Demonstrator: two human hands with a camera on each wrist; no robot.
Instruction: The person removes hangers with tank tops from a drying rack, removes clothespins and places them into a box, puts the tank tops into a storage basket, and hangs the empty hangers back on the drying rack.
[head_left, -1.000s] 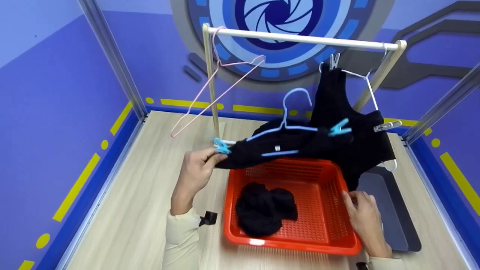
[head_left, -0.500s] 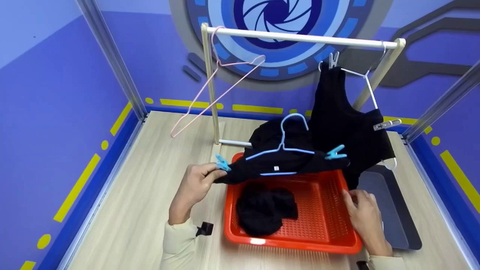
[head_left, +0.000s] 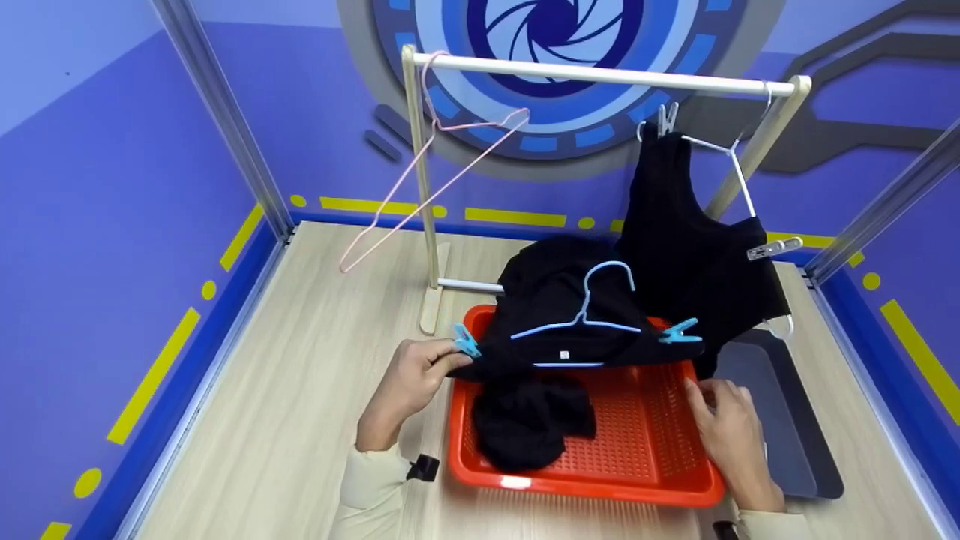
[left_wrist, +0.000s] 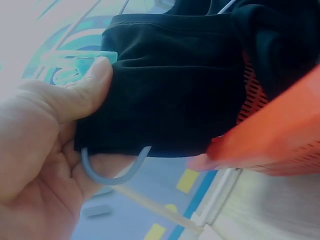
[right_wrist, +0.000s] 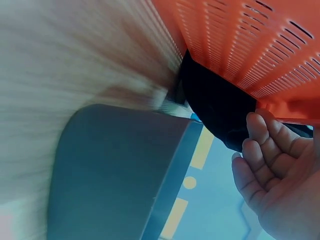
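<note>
In the head view, my left hand point(head_left: 415, 377) pinches the end of a black top point(head_left: 517, 352) next to a turquoise clothespin point(head_left: 466, 341). The left wrist view shows the thumb on the cloth and a loop of the blue hanger point(left_wrist: 114, 178) below its edge. This hanger's hook stands up above the top, and another clothespin point(head_left: 681, 331) grips the right side. The garment lies across the far part of a red basket point(head_left: 585, 491), where a bunched black cloth point(head_left: 529, 424) sits. My right hand point(head_left: 731, 435) holds the basket's right rim, fingers outside; its thumb is hidden in the right wrist view.
A wooden rack point(head_left: 600, 73) stands behind the basket. From its bar hang a pink hanger point(head_left: 465, 172) and, on the right, a white hanger point(head_left: 742, 180) with a pinned black tank top point(head_left: 697, 262). A grey tray point(head_left: 787, 420) lies right of the basket.
My left hand has lowered the blue hanger and the black top toward the basket, then shifted slightly right. The right hand has stayed at the basket's rim.
</note>
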